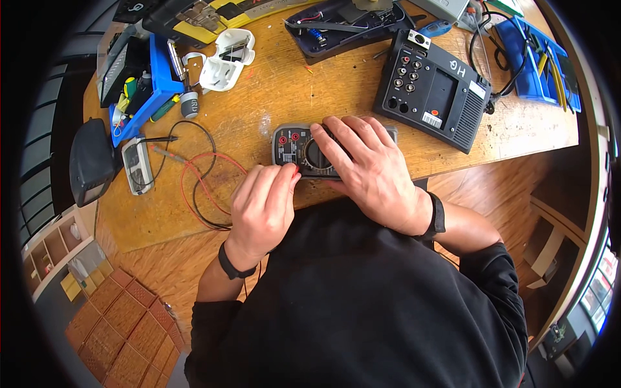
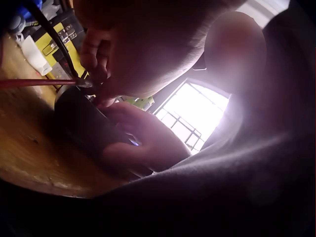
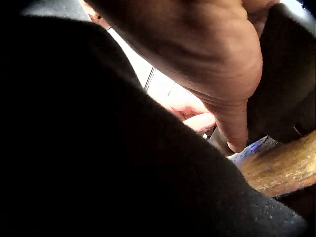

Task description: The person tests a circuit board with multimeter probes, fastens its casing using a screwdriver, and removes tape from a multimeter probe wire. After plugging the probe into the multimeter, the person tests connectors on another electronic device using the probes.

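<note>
A grey and black multimeter (image 1: 288, 150) lies sideways near the table's front edge in the head view. The right hand (image 1: 376, 174) grips its body from above, fingers across the dial side and thumb at the near edge. At the meter's near left corner, the left hand (image 1: 262, 207) pinches a small red plug (image 1: 296, 170) against the meter's face; whether it sits in a socket is hidden. Red and black leads (image 1: 187, 173) loop on the table left of that hand. In the left wrist view a red lead (image 2: 39, 83) runs to the left hand (image 2: 143, 49).
A black device with round connectors (image 1: 435, 90) lies at the right, a blue bin (image 1: 152, 90) of tools at the left. An opened dark casing (image 1: 346, 29), a white case (image 1: 226, 59) and a blue tray (image 1: 527, 71) lie farther back. A second meter-like device (image 1: 138, 165) rests at the left.
</note>
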A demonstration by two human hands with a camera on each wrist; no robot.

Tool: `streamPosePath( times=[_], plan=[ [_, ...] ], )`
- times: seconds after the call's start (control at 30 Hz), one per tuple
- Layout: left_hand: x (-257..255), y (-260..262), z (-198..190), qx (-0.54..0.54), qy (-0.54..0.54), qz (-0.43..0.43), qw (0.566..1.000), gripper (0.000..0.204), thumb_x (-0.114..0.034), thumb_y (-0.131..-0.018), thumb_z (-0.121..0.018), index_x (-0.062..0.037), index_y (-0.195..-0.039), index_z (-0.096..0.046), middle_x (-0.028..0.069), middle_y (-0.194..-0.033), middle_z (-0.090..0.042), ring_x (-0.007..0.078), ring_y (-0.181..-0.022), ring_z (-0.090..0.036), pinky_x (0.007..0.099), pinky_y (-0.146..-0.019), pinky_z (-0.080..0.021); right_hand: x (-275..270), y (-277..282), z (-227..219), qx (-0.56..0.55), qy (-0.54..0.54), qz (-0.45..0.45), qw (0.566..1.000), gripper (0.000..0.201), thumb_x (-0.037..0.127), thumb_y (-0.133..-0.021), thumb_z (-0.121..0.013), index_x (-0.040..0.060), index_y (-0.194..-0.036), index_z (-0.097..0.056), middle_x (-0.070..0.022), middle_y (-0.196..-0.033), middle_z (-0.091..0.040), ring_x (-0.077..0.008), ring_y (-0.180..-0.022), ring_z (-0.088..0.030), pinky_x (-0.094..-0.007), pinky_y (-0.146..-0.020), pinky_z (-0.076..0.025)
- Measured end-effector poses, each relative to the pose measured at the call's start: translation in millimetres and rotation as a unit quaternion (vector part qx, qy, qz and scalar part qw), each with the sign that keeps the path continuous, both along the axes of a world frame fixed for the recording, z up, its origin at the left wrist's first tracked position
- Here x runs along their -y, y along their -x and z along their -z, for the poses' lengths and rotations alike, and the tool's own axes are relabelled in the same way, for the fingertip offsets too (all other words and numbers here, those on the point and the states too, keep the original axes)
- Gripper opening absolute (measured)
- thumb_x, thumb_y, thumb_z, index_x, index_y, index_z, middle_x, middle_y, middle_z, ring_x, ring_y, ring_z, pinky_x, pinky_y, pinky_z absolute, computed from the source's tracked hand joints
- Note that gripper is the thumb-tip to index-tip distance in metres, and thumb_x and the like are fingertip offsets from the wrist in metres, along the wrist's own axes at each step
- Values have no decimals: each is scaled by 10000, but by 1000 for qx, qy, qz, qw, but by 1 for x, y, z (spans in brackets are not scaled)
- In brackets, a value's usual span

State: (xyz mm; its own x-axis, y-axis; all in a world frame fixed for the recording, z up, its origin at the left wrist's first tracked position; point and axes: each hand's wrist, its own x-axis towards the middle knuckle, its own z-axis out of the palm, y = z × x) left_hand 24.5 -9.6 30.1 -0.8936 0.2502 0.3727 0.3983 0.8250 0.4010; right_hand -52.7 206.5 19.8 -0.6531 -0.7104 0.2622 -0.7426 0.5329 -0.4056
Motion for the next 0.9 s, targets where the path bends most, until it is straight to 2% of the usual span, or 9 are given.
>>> streamPosePath(
  times=[0.2,0.27,0.37,0.53,0.63,0.73,0.8,0.87,0.9],
  plan=[
    [1,-18,-52,-76,-12,-105,992,166,31,-934,-806,39,-1094,-762,160,-952,-737,302,-775,-716,376,-679,-577,3,0,-1,-16,-10,-4,1000,639,164,-829,-737,2,-1431,-596,-147,-1309,-625,-321,-1184,-611,-456,-1061,-485],
    [7,-28,-87,-39,-152,-185,970,216,58,-913,-819,67,-1121,-762,144,-962,-742,215,-786,-699,311,-676,-555,4,0,-4,-21,-13,-15,1000,668,169,-812,-766,-4,-1434,-591,-153,-1313,-624,-325,-1189,-611,-462,-1060,-483],
    [25,-23,-76,14,-295,-191,936,233,123,-903,-787,84,-1130,-751,139,-997,-736,169,-800,-672,273,-719,-531,0,3,-7,30,3,-40,999,838,201,-732,-895,-30,-1462,-557,-192,-1378,-605,-366,-1260,-597,-500,-1093,-465],
    [27,-16,-51,34,-318,-103,942,257,72,-876,-840,47,-1125,-780,116,-999,-751,179,-840,-697,293,-746,-547,-9,2,-25,33,85,-58,994,848,214,-736,-951,-37,-1452,-573,-234,-1472,-595,-439,-1347,-590,-516,-1133,-481],
    [10,-3,-52,64,-258,-48,963,302,61,-864,-838,12,-1155,-772,114,-993,-757,212,-864,-731,325,-780,-576,3,3,-42,115,273,-85,951,659,204,-857,-912,-28,-1403,-625,-182,-1207,-732,-327,-1025,-743,-389,-838,-607],
    [-2,1,-45,79,-248,-33,965,364,68,-871,-825,-2,-1211,-719,109,-992,-757,221,-879,-743,340,-799,-590,11,-4,-40,262,275,-44,924,555,137,-887,-895,-4,-1370,-660,-134,-1028,-773,-256,-884,-765,-350,-762,-609],
    [-7,5,-37,85,-260,-29,962,396,73,-875,-816,-10,-1241,-688,104,-993,-757,226,-888,-748,346,-807,-596,12,-1,-28,239,289,-29,927,428,74,-928,-859,4,-1318,-698,-83,-911,-780,-179,-781,-757,-300,-707,-600],
    [-11,7,-30,83,-345,-28,934,432,85,-880,-798,-19,-1271,-646,90,-988,-760,203,-864,-750,330,-789,-593,10,-1,-18,308,327,28,893,339,59,-966,-824,-19,-1276,-712,-64,-942,-791,-136,-807,-749,-282,-740,-599],
    [-11,6,-28,84,-347,-30,933,432,85,-880,-798,-19,-1271,-646,90,-988,-760,203,-864,-750,330,-789,-593,11,-5,-20,406,367,76,834,273,74,-1020,-778,-40,-1259,-713,-43,-948,-784,-93,-811,-721,-254,-730,-578]
  ],
)
